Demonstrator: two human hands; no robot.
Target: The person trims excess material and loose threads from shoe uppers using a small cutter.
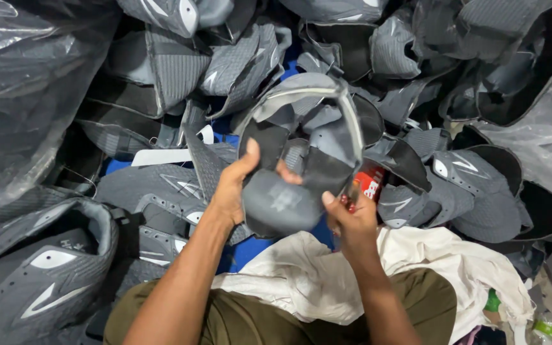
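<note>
A grey fabric shoe upper [301,160] is held up over the pile, inside facing me, its opening rim pale grey. My left hand [234,185] grips its left edge, thumb on the inside and fingers behind. My right hand [351,220] pinches the lower right edge; a small red object [370,182] shows just beyond its fingers, and I cannot tell whether the hand holds it.
Several grey shoe uppers [161,70] with white marks are heaped all around. Clear plastic bags [14,83] of more lie at the left and at the right [544,140]. A white cloth [314,275] lies across my lap. Blue surface [250,249] shows beneath.
</note>
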